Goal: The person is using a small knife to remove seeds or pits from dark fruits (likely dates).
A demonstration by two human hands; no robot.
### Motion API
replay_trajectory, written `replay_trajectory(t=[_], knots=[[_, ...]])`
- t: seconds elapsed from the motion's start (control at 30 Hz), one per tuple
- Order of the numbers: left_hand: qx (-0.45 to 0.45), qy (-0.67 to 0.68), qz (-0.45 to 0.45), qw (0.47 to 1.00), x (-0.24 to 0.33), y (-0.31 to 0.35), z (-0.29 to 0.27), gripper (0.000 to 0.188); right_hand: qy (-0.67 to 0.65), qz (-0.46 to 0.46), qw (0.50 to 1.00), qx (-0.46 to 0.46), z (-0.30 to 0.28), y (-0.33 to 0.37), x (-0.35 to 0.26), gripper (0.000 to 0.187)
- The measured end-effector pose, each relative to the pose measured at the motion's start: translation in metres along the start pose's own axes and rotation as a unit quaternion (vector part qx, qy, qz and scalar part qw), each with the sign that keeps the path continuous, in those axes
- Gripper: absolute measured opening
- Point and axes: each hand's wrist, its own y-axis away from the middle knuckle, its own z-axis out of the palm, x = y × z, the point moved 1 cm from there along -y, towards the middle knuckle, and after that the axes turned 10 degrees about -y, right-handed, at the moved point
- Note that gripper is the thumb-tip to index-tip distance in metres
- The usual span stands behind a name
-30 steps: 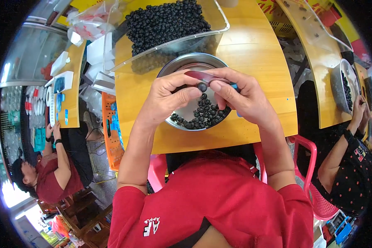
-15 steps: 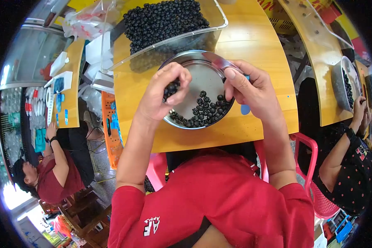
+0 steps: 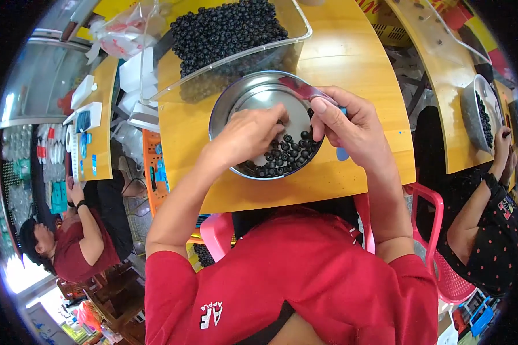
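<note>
A round metal bowl (image 3: 244, 103) sits on a yellow wooden table (image 3: 351, 57) and holds several small dark round fruits (image 3: 288, 152) in its near half. My left hand (image 3: 250, 132) reaches into the bowl with its fingers curled down among the fruits; whether it grips one is hidden. My right hand (image 3: 348, 123) rests at the bowl's right rim, closed on a small knife (image 3: 305, 90) with a blue handle, its blade lying across the rim.
A clear plastic tub (image 3: 230, 34) heaped with the same dark fruits stands just behind the bowl. Another person (image 3: 483, 224) sits at the right by a second bowl (image 3: 477, 115). A third person (image 3: 63, 247) sits lower left. Pink plastic chairs (image 3: 437, 253) are beside me.
My hands came apart from over the bowl. The left hand dropped into the fruits. The right hand moved to the right rim with the knife.
</note>
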Motion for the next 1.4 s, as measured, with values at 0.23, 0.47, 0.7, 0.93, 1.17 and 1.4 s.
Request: replay_trajectory(t=[0.23,0.47,0.7,0.93,1.17,1.4], knots=[[0.13,0.277,0.08,0.949,0.013,0.015,-0.031,0.023,0.002,-0.04,0.997,0.06,0.01,-0.006,0.017,0.032],[0.192,0.34,0.042,0.919,0.021,0.023,-0.033,0.028,-0.071,-0.043,0.995,0.051,0.026,-0.004,0.016,0.029],[0.297,0.135,0.042,0.944,0.033,0.021,-0.028,0.034,-0.146,0.024,0.986,0.075,0.034,-0.008,0.019,0.023],[0.339,0.221,-0.013,0.914,0.039,0.024,-0.021,0.036,-0.201,0.011,0.977,0.07,0.039,-0.011,0.017,0.021],[0.367,0.282,-0.009,0.886,0.043,0.028,-0.021,0.029,-0.242,0.039,0.969,0.019,0.033,-0.012,0.017,0.022],[0.363,0.372,-0.007,0.855,0.039,0.031,-0.013,0.027,-0.273,0.072,0.959,-0.016,0.032,-0.01,0.015,0.022]])
